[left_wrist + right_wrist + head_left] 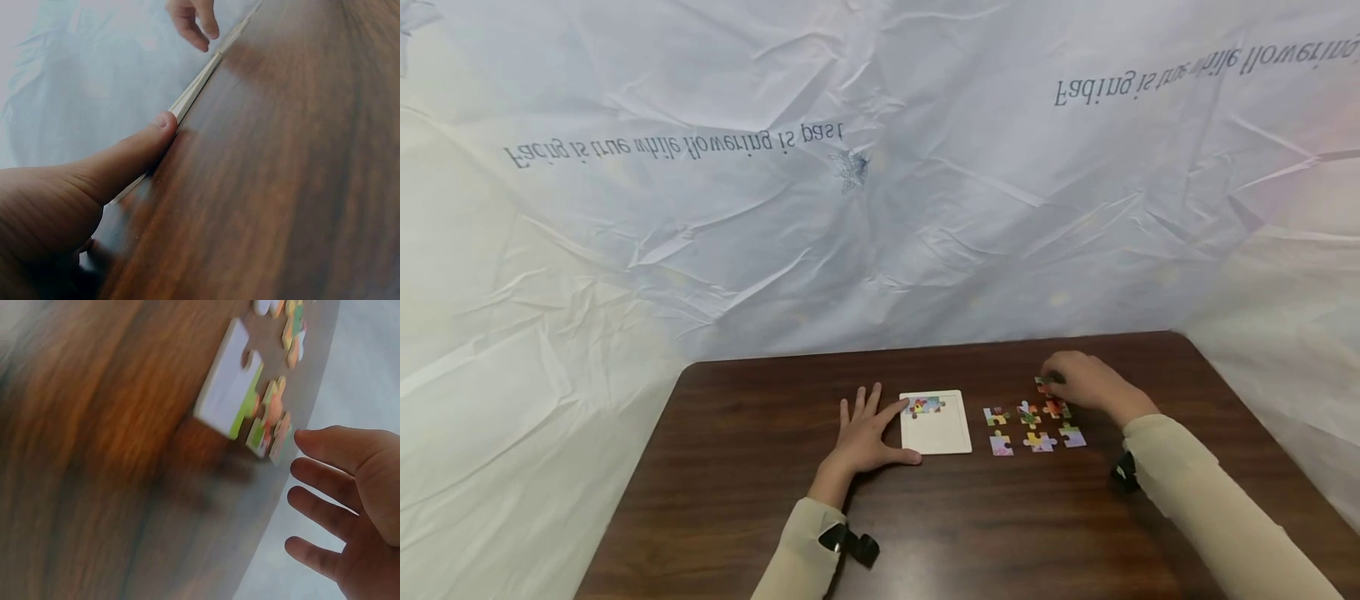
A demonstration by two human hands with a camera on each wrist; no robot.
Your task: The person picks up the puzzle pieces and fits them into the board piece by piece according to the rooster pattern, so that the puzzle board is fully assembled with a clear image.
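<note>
Right hand (1086, 382), fingers loose, touches a puzzle piece (1043, 384): light, thin, stiff; pinch its edges. Left hand (868, 433) flat, steadies tray (936, 437).

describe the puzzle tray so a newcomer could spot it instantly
On the dark wooden table, look near the middle, just right of the flat left hand, whose thumb rests along its edge. The puzzle tray is a white rectangle, mostly bare, with joined pieces at its far edge, unlike the small colourful loose pieces further right.
</note>
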